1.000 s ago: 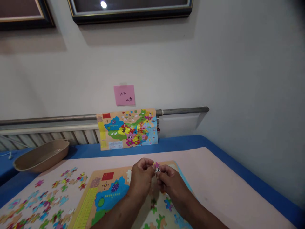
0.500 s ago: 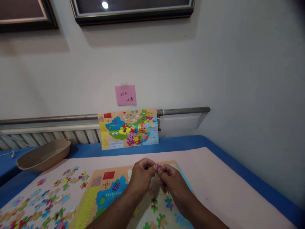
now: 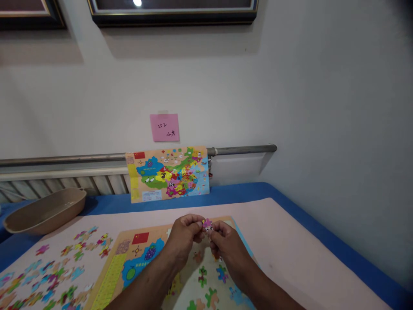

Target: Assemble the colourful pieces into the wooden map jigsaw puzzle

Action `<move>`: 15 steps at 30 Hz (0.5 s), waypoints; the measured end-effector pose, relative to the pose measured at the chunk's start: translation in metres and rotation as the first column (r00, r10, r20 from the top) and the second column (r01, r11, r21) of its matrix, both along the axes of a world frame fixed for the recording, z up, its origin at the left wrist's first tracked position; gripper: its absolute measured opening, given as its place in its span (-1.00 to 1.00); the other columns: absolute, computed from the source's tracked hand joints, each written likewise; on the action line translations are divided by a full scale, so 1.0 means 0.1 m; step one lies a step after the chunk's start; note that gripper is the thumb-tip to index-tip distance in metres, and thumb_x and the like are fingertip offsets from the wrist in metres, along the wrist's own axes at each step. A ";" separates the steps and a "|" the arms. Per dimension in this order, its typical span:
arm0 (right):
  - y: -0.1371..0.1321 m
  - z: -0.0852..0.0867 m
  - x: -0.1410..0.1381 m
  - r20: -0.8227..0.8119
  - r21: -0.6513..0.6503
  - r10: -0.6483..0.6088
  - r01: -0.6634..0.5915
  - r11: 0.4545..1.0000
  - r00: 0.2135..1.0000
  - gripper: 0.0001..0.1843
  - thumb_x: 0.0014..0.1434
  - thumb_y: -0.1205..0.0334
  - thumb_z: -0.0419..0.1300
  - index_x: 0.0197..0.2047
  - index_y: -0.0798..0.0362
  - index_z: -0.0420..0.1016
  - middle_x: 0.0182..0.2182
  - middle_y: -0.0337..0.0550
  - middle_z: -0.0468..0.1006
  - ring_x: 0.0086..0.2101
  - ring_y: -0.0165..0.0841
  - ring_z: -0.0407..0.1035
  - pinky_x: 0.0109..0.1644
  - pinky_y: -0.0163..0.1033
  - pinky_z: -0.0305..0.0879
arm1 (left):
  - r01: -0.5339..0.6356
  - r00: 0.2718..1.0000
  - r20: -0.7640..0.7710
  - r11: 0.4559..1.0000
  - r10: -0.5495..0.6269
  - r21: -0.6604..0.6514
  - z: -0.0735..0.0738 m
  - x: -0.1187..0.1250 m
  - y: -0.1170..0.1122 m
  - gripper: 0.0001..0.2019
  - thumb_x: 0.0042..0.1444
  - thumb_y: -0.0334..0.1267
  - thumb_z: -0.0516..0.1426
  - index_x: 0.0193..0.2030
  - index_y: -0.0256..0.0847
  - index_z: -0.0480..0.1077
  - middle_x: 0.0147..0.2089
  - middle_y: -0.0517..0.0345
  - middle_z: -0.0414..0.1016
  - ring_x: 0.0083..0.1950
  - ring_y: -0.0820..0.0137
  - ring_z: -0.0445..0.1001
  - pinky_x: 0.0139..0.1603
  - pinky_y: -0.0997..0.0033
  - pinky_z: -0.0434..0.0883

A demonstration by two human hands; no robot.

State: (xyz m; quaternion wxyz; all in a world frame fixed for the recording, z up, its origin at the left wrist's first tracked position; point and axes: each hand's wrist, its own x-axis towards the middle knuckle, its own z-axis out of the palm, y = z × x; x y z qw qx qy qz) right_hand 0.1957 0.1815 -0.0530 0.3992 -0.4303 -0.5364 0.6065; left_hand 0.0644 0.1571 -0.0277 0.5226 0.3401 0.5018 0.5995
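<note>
Between the fingertips of both my hands is a pink jigsaw puzzle piece with a yellow corner and a black-and-white patch. My left hand pinches its left side, and my right hand grips its lower right. Both hands hover over the partly assembled map puzzle board, whose flag corner and blue region are joined. Loose pieces lie on the board's pale middle, among them a green-and-brown piece and a blue-and-purple piece. My hands and forearms hide part of the board.
Many loose puzzle pieces are spread on the pink sheet to the left. A brown oval basin stands behind them. The printed map hangs from a pipe at the wall, below a pink note.
The pink piece has turned so that more of its face shows between my fingertips. The whole view has shifted slightly; both hands still hold the piece above the board.
</note>
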 end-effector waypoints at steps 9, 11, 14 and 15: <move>0.02 -0.04 -0.01 0.007 0.005 0.011 -0.011 1.000 1.000 -0.74 -0.06 0.01 0.15 -0.38 0.01 0.28 -0.67 -0.40 0.32 -0.67 -0.49 0.12 -0.56 -0.32 0.02 | 0.039 0.997 0.064 0.999 -0.039 -0.003 -0.05 -0.06 0.05 -0.63 -0.32 -0.16 0.25 -0.32 -0.35 0.51 -0.48 0.12 0.47 -0.54 0.46 0.34 -0.48 0.45 0.21; 0.02 -0.04 -0.01 0.010 0.013 0.015 -0.015 1.000 1.000 -0.74 -0.05 0.01 0.15 -0.38 0.00 0.28 -0.68 -0.40 0.31 -0.67 -0.49 0.11 -0.57 -0.32 0.01 | 0.040 0.997 0.065 0.999 -0.040 -0.004 -0.05 -0.06 0.05 -0.64 -0.30 -0.15 0.25 -0.33 -0.34 0.51 -0.50 0.13 0.46 -0.55 0.46 0.33 -0.48 0.45 0.20; 0.02 -0.04 0.00 0.006 0.015 0.023 -0.023 1.000 1.000 -0.75 -0.06 0.02 0.15 -0.39 0.00 0.27 -0.68 -0.40 0.31 -0.67 -0.49 0.11 -0.57 -0.32 0.00 | 0.036 0.998 0.058 0.999 -0.036 -0.006 -0.05 -0.06 0.05 -0.65 -0.30 -0.14 0.26 -0.35 -0.34 0.51 -0.52 0.16 0.43 -0.56 0.46 0.31 -0.49 0.45 0.19; 0.02 -0.04 0.00 0.003 0.010 0.024 -0.025 1.000 1.000 -0.75 -0.07 0.02 0.15 -0.39 0.00 0.28 -0.68 -0.40 0.31 -0.67 -0.48 0.11 -0.57 -0.32 0.00 | 0.037 0.998 0.054 0.999 -0.037 -0.004 -0.05 -0.06 0.05 -0.66 -0.30 -0.14 0.26 -0.36 -0.33 0.51 -0.53 0.16 0.42 -0.56 0.46 0.31 -0.49 0.45 0.19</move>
